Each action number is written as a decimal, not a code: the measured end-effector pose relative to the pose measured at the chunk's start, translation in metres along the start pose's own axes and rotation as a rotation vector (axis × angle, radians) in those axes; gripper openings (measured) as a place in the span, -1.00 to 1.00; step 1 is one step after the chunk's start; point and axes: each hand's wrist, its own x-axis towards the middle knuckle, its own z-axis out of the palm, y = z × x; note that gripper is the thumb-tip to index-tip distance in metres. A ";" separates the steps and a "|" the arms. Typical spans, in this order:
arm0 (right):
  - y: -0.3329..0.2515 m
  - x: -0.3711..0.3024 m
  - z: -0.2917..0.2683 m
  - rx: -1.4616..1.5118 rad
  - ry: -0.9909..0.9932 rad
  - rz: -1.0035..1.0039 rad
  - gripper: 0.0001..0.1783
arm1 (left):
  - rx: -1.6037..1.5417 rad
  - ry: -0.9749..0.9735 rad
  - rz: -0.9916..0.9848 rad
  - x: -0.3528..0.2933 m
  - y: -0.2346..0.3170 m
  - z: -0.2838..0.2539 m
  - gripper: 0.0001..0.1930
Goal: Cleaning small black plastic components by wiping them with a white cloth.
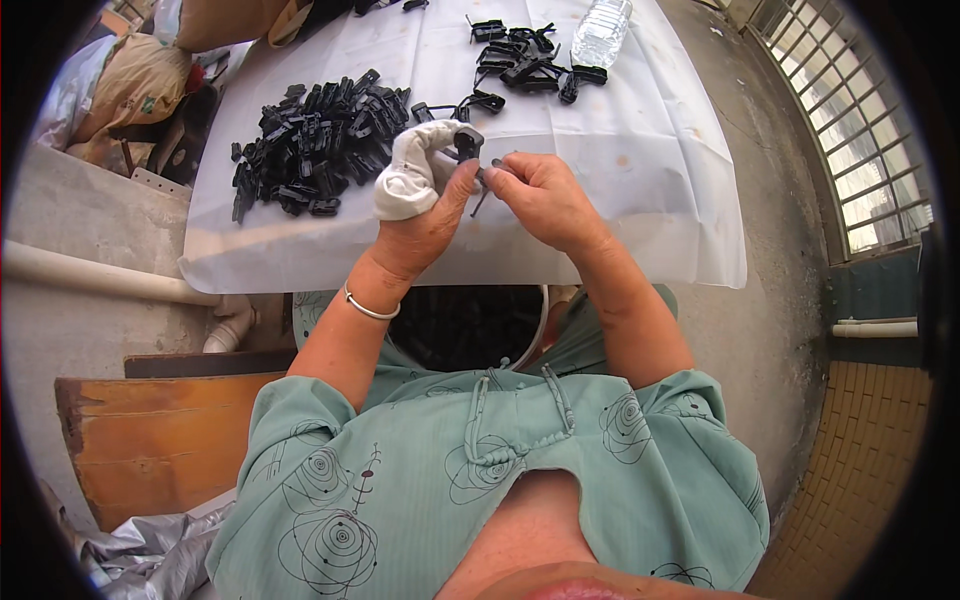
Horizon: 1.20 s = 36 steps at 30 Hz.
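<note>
- Nearest is the person's pale green shirt (400, 480), printed with dark looping rings and with a corded tie at the neck; a crumpled silver sheet (160, 555) lies at lower left.
- Beyond the shirt, a round tub (546, 325) sits between the knees, dark pieces inside it, too dim to tell apart; an orange-brown wooden board (165, 435) stands to its left.
- The left hand (436, 215), a metal bangle (372, 308) on its wrist, has a white cloth glove (405, 182) over its fingers; they curl around a black plastic part (467, 142), bare thumb pressed against it, above the bench's near side.
- The right hand (548, 203), bare, pinches a thin dark strip (480, 203) between thumb and forefinger, just beside that part.
- The bench (660, 170) wears a translucent white sheet; a dense heap of black parts (325, 135) lies on its left.
- Farther back, a looser cluster of black parts (525, 62) lies near a clear plastic bottle (602, 35).
- Stuffed sacks (135, 85) are at far left, a barred window (850, 110) at far right.
</note>
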 end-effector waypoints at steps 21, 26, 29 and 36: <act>-0.011 -0.008 0.004 -0.156 0.006 -0.385 -0.68 | -0.045 -0.133 -0.512 -0.008 0.039 -0.010 -0.72; 0.003 -0.007 0.019 0.138 -0.019 -0.214 -0.67 | 0.304 -0.144 -0.077 -0.010 0.029 -0.007 -0.72; 0.011 -0.001 0.033 0.337 0.011 -0.106 -0.67 | 0.423 -0.140 0.012 -0.010 0.019 -0.007 -0.70; 0.012 -0.004 0.043 0.269 -0.013 -0.014 -0.69 | 0.615 -0.117 0.091 -0.018 0.024 -0.009 -0.71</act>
